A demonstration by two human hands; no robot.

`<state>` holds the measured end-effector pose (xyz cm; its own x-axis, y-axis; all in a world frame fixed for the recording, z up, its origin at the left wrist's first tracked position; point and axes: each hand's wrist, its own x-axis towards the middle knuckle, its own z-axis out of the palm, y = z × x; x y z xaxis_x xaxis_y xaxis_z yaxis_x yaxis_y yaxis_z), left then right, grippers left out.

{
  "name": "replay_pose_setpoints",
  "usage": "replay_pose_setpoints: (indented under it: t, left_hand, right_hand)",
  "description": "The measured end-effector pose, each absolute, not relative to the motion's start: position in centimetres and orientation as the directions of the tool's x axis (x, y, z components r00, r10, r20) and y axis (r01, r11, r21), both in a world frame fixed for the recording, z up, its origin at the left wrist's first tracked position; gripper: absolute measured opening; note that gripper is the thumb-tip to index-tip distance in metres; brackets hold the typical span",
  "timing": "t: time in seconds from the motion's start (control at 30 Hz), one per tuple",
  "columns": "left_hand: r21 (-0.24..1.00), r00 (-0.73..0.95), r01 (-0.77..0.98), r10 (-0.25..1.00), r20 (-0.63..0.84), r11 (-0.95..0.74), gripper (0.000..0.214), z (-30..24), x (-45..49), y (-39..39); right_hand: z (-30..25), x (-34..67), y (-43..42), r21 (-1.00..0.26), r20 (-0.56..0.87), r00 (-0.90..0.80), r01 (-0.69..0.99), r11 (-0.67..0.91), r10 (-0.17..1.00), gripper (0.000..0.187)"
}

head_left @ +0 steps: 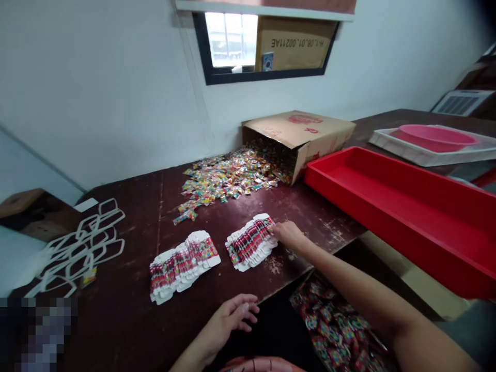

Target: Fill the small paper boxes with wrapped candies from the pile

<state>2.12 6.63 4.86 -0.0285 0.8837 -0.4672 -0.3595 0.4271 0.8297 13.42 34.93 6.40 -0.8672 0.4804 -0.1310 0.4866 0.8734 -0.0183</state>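
Observation:
Two fanned rows of flat printed cartons, red and multicoloured with white flaps, lie on the dark table. My right hand [289, 235] is at the right end of the nearer-to-centre row [251, 243], its fingers closed on the edge of a carton there; the fingertips are partly hidden. The other row [184, 266] lies to the left, untouched. My left hand [237, 314] hovers near the table's front edge, holding nothing, with its fingers apart and slightly curled. Behind the rows spreads a heap of small wrapped sweets [228, 175].
An open cardboard box [302, 129] lies on its side, sweets spilling out. A long red tray [372, 206] stands on the right, with a pink basin [436, 135] beyond it. White loop-shaped pieces [91, 243] lie left. Below the table edge are packed colourful packets [337, 330].

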Motion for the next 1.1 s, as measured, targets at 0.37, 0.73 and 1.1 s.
replay_pose_setpoints:
  t: [0.37,0.73,1.1]
  left_hand:
    - [0.685,-0.139,-0.703,0.907,-0.397,0.193,0.040,4.6,1.4,7.2]
    - [0.628,-0.081,-0.721,0.865,-0.495,0.292,0.022,3.3,3.1,5.0]
    - [0.875,-0.109,-0.234,0.883,-0.457,0.424,0.032,4.2,3.1,5.4]
  right_hand:
    - [4.4,13.7,19.0,-0.580,0.382,-0.836,0.115,0.806,0.394,0.032]
    - [4.9,12.9,17.8,-0.887,0.228,-0.884,-0.014,0.462,0.409,0.011]
    - [8.2,14.0,20.4,-0.944,-0.044,-0.997,0.019,0.328,-0.070,0.015]
